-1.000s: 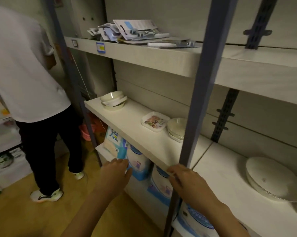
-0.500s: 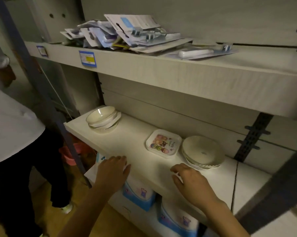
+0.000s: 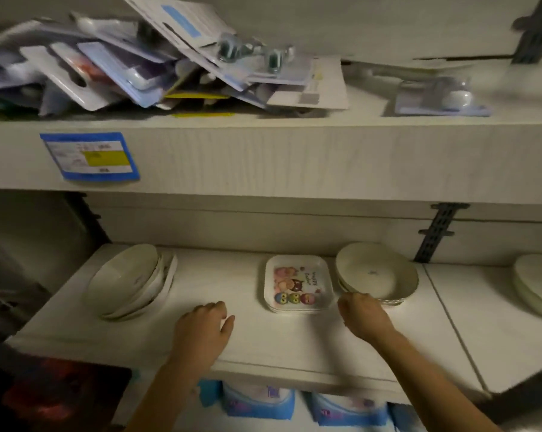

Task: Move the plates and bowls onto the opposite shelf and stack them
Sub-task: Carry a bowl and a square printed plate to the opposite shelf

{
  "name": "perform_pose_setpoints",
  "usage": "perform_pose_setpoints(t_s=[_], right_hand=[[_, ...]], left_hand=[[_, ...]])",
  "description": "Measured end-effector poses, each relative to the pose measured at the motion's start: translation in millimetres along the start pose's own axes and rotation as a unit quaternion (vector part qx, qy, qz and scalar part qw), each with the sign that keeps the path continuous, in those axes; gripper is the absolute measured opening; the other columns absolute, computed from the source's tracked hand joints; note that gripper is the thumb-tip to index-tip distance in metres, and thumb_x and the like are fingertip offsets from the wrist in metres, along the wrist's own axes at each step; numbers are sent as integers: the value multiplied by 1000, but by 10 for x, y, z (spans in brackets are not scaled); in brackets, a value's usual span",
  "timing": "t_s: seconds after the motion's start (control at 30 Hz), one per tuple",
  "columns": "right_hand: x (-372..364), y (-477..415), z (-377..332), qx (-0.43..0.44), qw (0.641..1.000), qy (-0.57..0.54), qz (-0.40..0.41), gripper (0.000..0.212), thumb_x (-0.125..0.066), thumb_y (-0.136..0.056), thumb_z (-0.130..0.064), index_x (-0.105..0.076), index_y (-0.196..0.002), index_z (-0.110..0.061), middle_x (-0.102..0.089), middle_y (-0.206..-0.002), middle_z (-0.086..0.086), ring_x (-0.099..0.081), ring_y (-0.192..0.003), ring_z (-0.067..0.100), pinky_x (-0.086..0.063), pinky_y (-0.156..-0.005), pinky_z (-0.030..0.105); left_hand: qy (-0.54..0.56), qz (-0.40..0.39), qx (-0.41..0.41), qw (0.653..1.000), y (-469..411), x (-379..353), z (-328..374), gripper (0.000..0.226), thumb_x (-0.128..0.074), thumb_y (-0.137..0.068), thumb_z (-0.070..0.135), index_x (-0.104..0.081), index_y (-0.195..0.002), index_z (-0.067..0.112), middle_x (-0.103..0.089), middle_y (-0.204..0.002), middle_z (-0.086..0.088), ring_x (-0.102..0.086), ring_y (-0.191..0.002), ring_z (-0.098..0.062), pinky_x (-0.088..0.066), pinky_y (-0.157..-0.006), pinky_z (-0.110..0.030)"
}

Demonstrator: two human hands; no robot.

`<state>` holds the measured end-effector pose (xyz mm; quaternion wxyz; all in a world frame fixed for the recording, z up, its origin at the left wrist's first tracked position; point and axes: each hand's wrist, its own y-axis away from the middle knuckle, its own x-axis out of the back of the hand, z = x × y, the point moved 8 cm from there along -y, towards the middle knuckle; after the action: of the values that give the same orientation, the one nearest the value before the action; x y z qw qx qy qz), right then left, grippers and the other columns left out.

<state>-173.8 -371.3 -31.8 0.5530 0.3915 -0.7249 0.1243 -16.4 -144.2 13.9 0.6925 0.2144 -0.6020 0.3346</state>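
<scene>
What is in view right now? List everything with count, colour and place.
bowls: one nested stack, number unclear, cream, left on the middle shelf, leaning
square plates: small stack, white with cartoon print, shelf centre
round dishes: one stack, cream, right beside the square plates
far plates: one stack, cream, next board, right edge of view
packets: untidy pile, white and blue, on the upper shelf
label: one, blue and yellow, upper shelf's front edge
packs: at least two, blue and white, under the middle shelf
left hand: empty, over the shelf front, left of the square plates
right hand: empty, at the round dishes' front rim; contact unclear
</scene>
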Motion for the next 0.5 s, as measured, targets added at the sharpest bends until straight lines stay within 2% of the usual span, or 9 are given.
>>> perform_pose_setpoints(t_s=[0.07,0.2,0.27,0.37,0.43,0.5], right_hand=[[-111,-111,36,-69,997,-28,4,24,-42,-92,-19,-62,-86,-8,-69,-100,17,-66,-88,31,-54,-76,35],[-287,-257,17,-153,986,-71,-12,25,-52,-90,-20,-63,-103,-2,-70,-102,17,-67,-93,30,-55,-84,39],[-233,-235,-80,-177,979,-97,3,34,-48,-92,-32,-62,-103,-3,-70,-100,16,-68,-91,30,-56,-84,39],[-189,-228,-132,-204,977,-62,6,46,-47,-92,-45,-61,-111,-6,-67,-108,13,-65,-98,27,-53,-81,34],[-197,-232,-137,-215,976,-34,-18,48,-45,-93,-46,-57,-120,-8,-63,-117,13,-61,-107,27,-50,-86,34],[-182,-238,-142,-215,976,-14,-41,51,-45,-92,-45,-52,-128,-8,-59,-126,14,-55,-117,29,-45,-93,36]], left_hand=[[-2,4,-30,1000,-86,26,-114,28,-40,-93,38,-59,-99,18,-68,-98,3,-56,-79,-10,-39,-67,-21],[13,2,-59,998,-182,48,-289,27,-41,-92,38,-59,-98,18,-68,-99,3,-61,-86,-13,-39,-66,-23],[15,-7,-71,997,-193,39,-334,27,-41,-92,38,-59,-98,19,-69,-100,3,-62,-87,-13,-44,-69,-24],[11,-5,-79,997,-198,39,-390,28,-39,-93,39,-58,-101,20,-68,-102,5,-61,-89,-12,-40,-67,-21],[18,0,-81,997,-178,51,-411,28,-39,-93,39,-57,-103,20,-67,-104,5,-61,-89,-11,-38,-66,-20],[28,7,-77,997,-142,98,-459,28,-39,-93,38,-57,-104,20,-68,-103,4,-62,-88,-12,-45,-66,-22]])
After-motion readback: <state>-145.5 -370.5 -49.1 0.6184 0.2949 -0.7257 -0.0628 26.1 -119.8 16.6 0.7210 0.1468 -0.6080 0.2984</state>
